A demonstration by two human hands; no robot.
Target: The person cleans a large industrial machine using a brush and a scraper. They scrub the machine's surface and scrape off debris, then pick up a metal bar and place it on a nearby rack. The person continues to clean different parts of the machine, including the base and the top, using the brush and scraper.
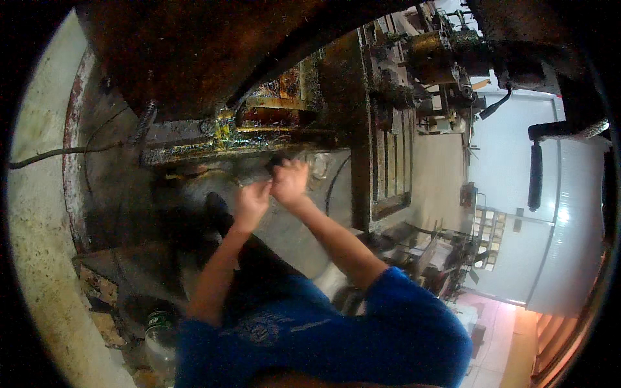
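My left hand (252,204) and my right hand (290,181) meet in front of me, close to the near edge of a greasy machine bed (187,150). The fingers of both are bent and closed, with the left fingertips against the right hand. A small dark thing (278,160) shows at the far side of my right fingers; blur hides what kind it is. Anything between the left fingertips is too small to make out. Just right of my right hand lies a pale, crumpled-looking piece (319,166).
A big dark machine body (174,58) overhangs the far side. At the right stands a slotted metal table (391,168), with a black lever handle (535,174) beyond. A black cable (52,155) crosses at the left. A clear bottle (160,339) stands at lower left.
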